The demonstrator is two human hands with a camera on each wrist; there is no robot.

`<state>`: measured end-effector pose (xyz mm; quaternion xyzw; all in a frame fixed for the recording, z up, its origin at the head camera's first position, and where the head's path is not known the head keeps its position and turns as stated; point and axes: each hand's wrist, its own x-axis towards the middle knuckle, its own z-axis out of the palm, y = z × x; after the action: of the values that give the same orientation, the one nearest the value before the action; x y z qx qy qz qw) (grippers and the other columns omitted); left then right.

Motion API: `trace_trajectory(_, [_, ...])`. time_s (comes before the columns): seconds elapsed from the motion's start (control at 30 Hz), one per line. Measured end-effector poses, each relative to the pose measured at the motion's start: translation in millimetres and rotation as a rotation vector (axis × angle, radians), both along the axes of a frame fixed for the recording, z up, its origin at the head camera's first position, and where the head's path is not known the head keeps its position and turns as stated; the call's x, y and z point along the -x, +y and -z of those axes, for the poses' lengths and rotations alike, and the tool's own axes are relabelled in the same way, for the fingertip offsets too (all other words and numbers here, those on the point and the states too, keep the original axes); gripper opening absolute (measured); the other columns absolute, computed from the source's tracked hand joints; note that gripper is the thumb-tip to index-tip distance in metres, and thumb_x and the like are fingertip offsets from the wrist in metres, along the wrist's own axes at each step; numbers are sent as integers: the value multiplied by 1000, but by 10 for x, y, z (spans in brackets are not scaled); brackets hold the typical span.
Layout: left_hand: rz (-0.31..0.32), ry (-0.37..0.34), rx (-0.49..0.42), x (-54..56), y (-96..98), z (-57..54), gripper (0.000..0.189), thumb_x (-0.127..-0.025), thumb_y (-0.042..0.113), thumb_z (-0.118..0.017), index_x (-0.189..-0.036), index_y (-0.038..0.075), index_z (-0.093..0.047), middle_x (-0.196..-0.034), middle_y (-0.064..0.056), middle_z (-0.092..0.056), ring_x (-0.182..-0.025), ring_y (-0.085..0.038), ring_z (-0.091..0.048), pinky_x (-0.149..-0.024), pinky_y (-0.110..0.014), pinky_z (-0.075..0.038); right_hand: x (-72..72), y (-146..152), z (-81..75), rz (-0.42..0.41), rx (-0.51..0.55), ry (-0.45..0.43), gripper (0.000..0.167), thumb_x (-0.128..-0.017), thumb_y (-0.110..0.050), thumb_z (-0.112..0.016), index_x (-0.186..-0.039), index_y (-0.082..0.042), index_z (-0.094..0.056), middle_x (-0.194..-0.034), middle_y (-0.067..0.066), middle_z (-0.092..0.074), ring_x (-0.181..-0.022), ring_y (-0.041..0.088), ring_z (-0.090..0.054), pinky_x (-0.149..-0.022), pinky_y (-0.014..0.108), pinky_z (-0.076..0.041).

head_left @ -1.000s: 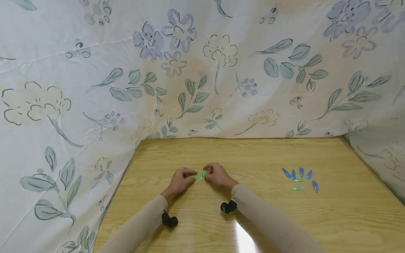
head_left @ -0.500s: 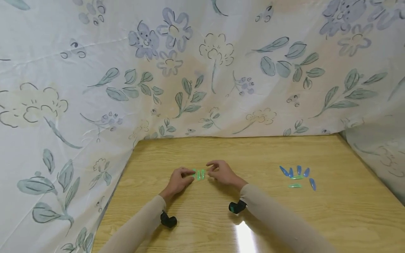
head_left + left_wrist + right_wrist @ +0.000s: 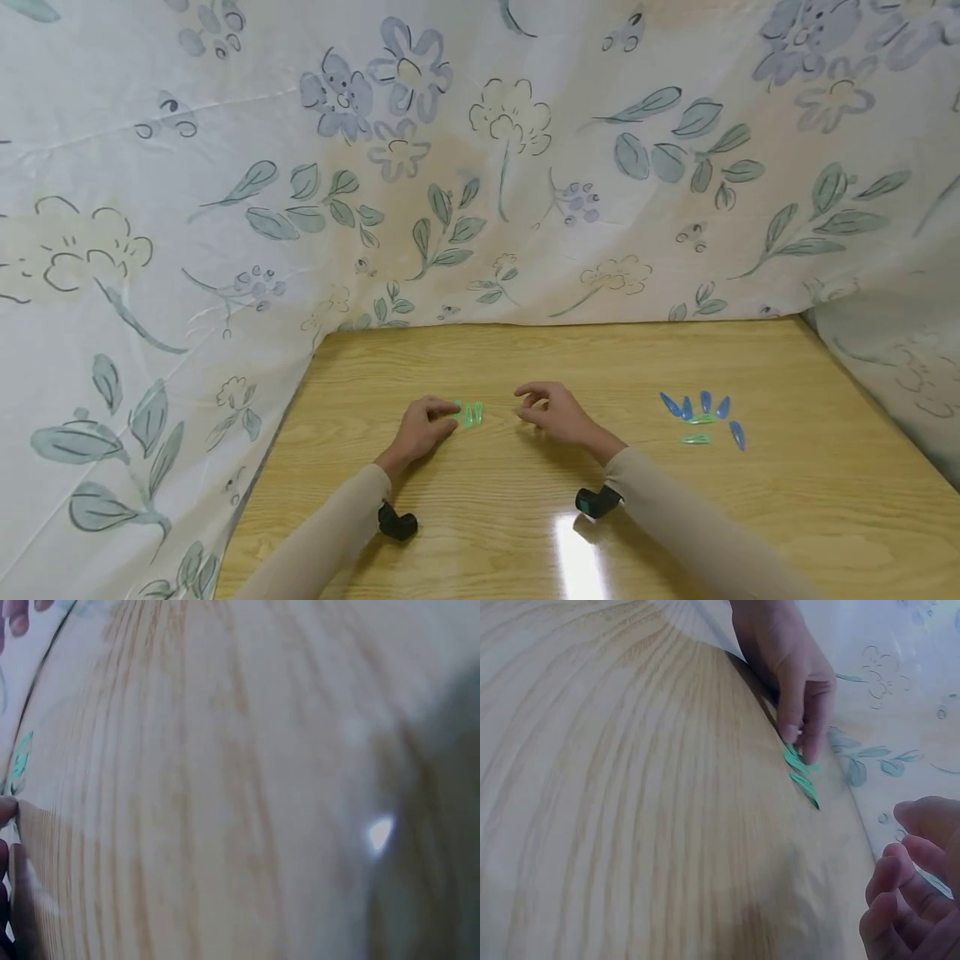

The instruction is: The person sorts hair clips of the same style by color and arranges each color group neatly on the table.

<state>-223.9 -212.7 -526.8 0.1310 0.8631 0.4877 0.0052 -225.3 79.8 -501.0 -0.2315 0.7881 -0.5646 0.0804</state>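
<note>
Small green snap hair clips stand side by side near the middle of the table in the head view. My left hand pinches the leftmost green hair clip with thumb and index finger, partly hiding it. Just right of these fingers lie the middle clip and the right clip. My right hand hovers apart from the row, fingers loosely bent and nothing held. The right wrist view also shows the left hand at the green clips. Only fingertips appear at the left wrist view's edge.
Several blue hair clips lie fanned out on the right side of the wooden table. Among and below them are two green clips, an upper one and a lower one. Floral cloth hangs behind and beside the table.
My right hand has let go at the right end of the green row and moved rightward, uncovering the right clip. The left hand stays at the leftmost clip.
</note>
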Motion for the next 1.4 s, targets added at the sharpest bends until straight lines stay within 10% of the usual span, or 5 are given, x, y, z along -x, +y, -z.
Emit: trace_trajectory(1.4, [3,-16,76,26,-35,23,20,-92,7,-72,-111,4,-76,-112,-7,-64,-110,-30,-57,-96,-49,-45,-431,1580,-94,167,-53,22,37,-101,-11,-62,-132,9,-57,-105,21,-60,-60,28,-59,-46,28,-45])
